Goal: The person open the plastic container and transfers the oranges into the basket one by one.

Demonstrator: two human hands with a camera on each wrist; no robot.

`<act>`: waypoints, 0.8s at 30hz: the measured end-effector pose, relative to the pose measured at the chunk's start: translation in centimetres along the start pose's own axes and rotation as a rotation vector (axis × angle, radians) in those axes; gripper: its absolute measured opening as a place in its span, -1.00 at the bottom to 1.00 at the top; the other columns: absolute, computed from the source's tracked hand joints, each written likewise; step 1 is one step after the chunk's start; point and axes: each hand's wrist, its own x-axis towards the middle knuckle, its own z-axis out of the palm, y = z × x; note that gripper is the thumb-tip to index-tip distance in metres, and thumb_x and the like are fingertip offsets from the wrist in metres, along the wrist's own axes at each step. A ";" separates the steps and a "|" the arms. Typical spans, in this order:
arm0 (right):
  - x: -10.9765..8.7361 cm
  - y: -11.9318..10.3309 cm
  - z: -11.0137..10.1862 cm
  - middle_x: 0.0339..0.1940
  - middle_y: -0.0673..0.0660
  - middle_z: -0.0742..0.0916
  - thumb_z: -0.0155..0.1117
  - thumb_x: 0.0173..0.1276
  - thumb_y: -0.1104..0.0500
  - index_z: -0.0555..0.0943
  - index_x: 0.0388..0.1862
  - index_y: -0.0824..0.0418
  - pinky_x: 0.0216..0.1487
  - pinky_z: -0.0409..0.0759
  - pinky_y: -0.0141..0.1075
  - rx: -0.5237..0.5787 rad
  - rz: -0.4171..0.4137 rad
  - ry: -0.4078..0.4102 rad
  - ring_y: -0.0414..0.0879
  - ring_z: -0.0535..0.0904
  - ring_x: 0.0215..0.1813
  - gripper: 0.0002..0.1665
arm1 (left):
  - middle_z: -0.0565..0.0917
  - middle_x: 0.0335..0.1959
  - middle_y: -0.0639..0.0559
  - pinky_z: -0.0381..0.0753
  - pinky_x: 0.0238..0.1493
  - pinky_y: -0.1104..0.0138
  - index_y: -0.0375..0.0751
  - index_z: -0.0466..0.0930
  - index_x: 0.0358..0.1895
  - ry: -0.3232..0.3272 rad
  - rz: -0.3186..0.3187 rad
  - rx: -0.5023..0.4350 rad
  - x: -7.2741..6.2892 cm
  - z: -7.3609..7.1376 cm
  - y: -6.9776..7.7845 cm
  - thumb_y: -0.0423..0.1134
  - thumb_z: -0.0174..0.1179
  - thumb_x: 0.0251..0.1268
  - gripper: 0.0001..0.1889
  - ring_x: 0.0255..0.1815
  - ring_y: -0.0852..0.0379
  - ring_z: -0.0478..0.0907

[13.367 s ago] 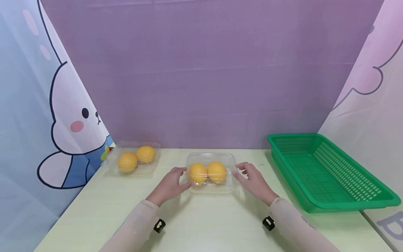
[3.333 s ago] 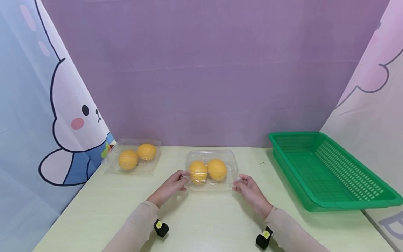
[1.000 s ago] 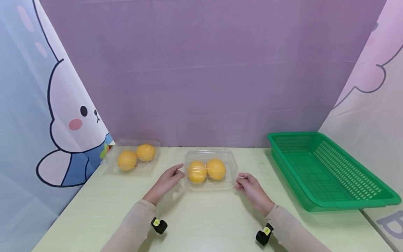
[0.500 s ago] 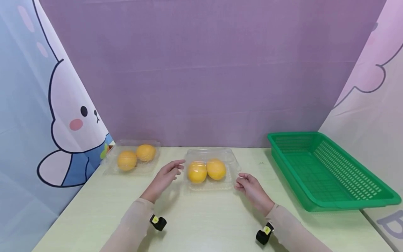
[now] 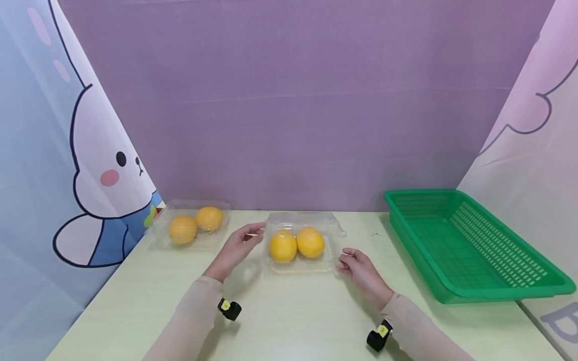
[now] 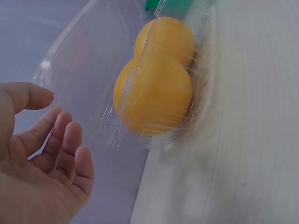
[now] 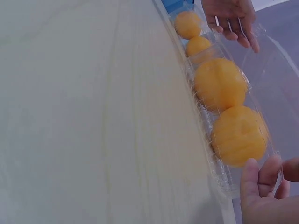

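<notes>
A clear plastic clamshell box point(image 5: 327, 268) with two oranges point(image 5: 283, 245) sits mid-table, its hinged lid point(image 5: 300, 219) raised and tilted back. My left hand point(image 5: 235, 250) is at the lid's left edge, fingers loosely bent and fingertips right at the rim. In the left wrist view, the lid corner shows just beyond my thumb point(image 6: 39, 96). At the box's right side, my right hand point(image 5: 361, 273) pinches the plastic edge with curled fingers. The right wrist view shows those fingers point(image 7: 251, 179) close beside the nearer orange point(image 7: 239, 136).
A second clear box point(image 5: 158, 240) with two oranges point(image 5: 182, 230) stands at the back left. On the right is a green perforated basket point(image 5: 444, 281). A purple cloth point(image 5: 298, 100) hangs behind the pale table point(image 5: 293, 316).
Over the last second my left hand has moved up and back, and the lid's front edge has risen away from the oranges. My right hand has stayed at the box's right edge.
</notes>
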 end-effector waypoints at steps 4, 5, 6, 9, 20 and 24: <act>0.0 0.0 0.0 -0.14 0.16 0.52 -0.05 0.59 0.35 0.19 0.26 0.55 -0.07 0.63 -0.40 0.007 -0.001 0.000 -0.16 0.50 -0.22 -0.60 | 0.58 0.15 -0.08 0.50 0.10 0.15 -0.06 0.51 0.37 0.020 -0.001 0.012 0.6 -0.1 0.0 -0.17 0.15 0.51 -0.58 0.08 -0.02 0.50; 0.0 0.0 0.0 -0.14 0.16 0.52 -0.06 0.59 0.35 0.19 0.26 0.55 -0.07 0.63 -0.40 0.008 0.000 0.000 -0.16 0.49 -0.22 -0.60 | 0.59 0.15 -0.07 0.50 0.11 0.15 -0.06 0.51 0.36 0.023 -0.001 0.012 0.7 -0.1 0.0 -0.17 0.16 0.51 -0.58 0.08 -0.03 0.50; 0.0 0.0 0.0 -0.14 0.16 0.52 -0.06 0.59 0.35 0.19 0.26 0.55 -0.07 0.63 -0.40 0.011 0.001 -0.002 -0.16 0.50 -0.22 -0.61 | 0.58 0.14 -0.06 0.49 0.11 0.16 -0.05 0.52 0.36 0.026 -0.005 0.009 0.8 -0.1 0.0 -0.16 0.16 0.51 -0.59 0.09 -0.04 0.50; 0.0 0.1 0.0 -0.15 0.16 0.52 -0.05 0.58 0.35 0.19 0.25 0.54 -0.07 0.63 -0.40 0.016 0.002 -0.007 -0.16 0.50 -0.22 -0.61 | 0.58 0.14 -0.05 0.49 0.10 0.17 -0.06 0.53 0.35 0.030 -0.006 0.009 1.2 -0.1 -0.2 -0.15 0.17 0.50 -0.59 0.10 -0.09 0.50; -0.1 0.1 -0.1 -0.14 0.17 0.52 -0.07 0.58 0.37 0.19 0.25 0.55 -0.04 0.62 -0.40 0.015 -0.001 -0.006 -0.15 0.51 -0.21 -0.62 | 0.55 0.19 -0.05 0.49 0.17 0.10 -0.09 0.56 0.33 0.073 -0.010 0.021 2.4 -0.2 -0.4 -0.05 0.18 0.49 -0.57 0.12 -0.02 0.48; -0.1 0.1 -0.2 -0.10 0.21 0.53 -0.06 0.55 0.39 0.14 0.32 0.56 -0.02 0.62 -0.40 0.012 -0.005 -0.002 -0.15 0.51 -0.20 -0.54 | 0.54 0.25 -0.05 0.48 0.23 0.07 -0.09 0.57 0.31 0.100 -0.013 -0.001 2.9 -0.2 -0.7 -0.03 0.21 0.47 -0.56 0.18 -0.02 0.47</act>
